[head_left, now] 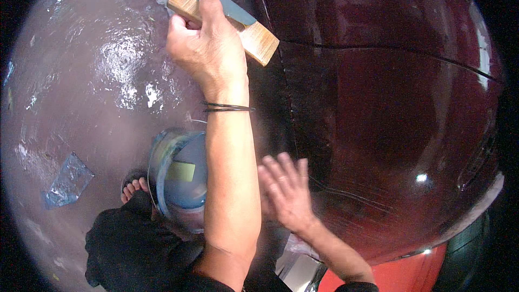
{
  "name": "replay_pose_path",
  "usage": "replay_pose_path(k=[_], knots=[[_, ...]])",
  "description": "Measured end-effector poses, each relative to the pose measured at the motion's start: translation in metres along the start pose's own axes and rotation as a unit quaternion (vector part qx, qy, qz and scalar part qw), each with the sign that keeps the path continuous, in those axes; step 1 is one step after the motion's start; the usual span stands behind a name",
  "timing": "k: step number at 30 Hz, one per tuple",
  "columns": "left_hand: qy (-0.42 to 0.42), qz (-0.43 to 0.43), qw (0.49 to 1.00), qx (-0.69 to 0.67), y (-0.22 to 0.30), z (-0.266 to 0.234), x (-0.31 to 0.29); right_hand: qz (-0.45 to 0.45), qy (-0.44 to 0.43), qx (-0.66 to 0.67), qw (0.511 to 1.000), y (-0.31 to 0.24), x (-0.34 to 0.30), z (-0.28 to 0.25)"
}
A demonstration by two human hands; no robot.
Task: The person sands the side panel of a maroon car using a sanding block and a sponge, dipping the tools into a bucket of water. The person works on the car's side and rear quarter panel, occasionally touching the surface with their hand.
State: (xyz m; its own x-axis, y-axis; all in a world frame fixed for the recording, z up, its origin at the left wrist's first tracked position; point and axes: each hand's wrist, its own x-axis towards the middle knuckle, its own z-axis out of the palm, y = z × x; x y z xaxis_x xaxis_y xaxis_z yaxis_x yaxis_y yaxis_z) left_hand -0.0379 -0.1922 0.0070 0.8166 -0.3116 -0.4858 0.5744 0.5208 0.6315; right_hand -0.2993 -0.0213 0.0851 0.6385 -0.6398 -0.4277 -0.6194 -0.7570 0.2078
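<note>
My left hand point(208, 48) is raised and grips a wooden block point(260, 41) with a grey-blue sheet of sandpaper point(233, 14) over its face. The block rests against the left edge of a dark red car body panel point(389, 103). Thin black bands point(227, 108) circle that wrist. My right hand point(286, 192) is lower, fingers spread and flat, holding nothing, on or just over the glossy panel near a seam line; the hand is slightly blurred.
A bluish bucket point(181, 176) holding water stands under my left forearm, next to my bare foot point(132, 188). The floor point(81, 75) is wet and shiny. A blue scrap point(67, 181) lies on it at left. An orange-red part point(411, 273) shows at lower right.
</note>
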Motion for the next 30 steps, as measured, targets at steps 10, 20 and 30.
replay_pose_path(k=[10,20,30], knots=[[0.011,-0.012,0.998,-0.064,0.005,0.016,-0.004,0.185,0.17,-0.483,0.839,0.08,0.078,-0.212],[0.002,0.02,0.998,-0.063,0.023,0.016,-0.029,0.023,0.128,-0.344,0.93,0.094,0.14,-0.146],[-0.02,0.084,0.996,-0.018,0.06,0.015,-0.054,0.08,0.353,-0.39,0.847,0.122,0.097,-0.231]])
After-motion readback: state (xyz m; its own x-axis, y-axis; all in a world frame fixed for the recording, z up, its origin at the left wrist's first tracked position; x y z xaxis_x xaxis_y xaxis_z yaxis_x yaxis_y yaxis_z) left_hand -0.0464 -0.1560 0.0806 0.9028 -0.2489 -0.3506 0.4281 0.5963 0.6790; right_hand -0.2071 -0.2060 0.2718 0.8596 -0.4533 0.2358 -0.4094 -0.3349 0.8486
